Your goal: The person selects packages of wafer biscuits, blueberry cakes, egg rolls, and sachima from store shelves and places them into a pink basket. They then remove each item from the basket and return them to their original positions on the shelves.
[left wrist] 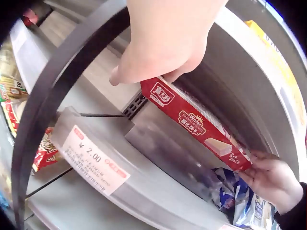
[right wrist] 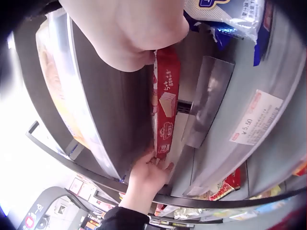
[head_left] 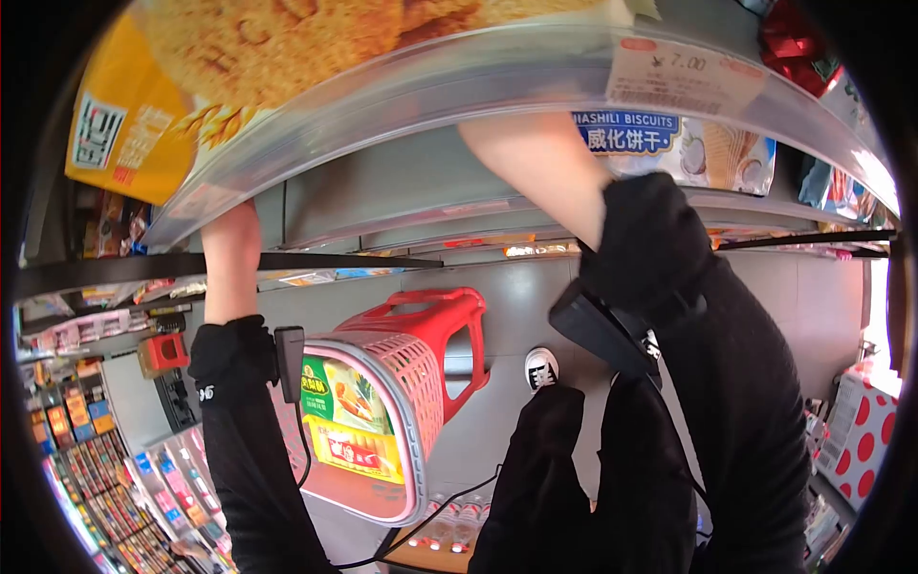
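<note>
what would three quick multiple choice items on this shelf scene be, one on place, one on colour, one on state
1. Where is the long red wafer box?
A in the basket
B on the floor
C inside the grey metal shelf

2. What colour is the plastic shopping basket?
A red and pink
B green
C black

3. How is the wafer box held?
A left hand only
B one hand at each end
C lying free

Answers: 1 C, the wrist views show it in the shelf; 2 A, seen from the head; 3 B, left hand and right hand each have a grip on an end.
</note>
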Available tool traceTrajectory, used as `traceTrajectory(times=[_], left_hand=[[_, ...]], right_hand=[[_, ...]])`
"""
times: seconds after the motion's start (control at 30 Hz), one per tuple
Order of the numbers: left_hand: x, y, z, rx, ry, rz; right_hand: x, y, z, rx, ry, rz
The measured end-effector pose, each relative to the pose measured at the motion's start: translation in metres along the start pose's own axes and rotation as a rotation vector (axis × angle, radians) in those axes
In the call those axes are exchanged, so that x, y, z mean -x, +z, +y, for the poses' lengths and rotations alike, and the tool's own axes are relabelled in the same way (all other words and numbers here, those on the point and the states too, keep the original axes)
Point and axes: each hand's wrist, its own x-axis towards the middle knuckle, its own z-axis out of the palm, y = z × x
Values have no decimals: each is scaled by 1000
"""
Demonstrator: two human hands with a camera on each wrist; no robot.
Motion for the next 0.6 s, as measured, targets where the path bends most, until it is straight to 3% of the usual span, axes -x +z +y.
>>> traceTrajectory(times=[0.13, 0.6], left_hand=[[-30, -1, 3, 197, -125, -80], [-62, 14, -9, -117, 9, -184]], right_hand=[[4, -2, -5, -145, 105, -56], [-27, 22, -23, -671, 358, -186]])
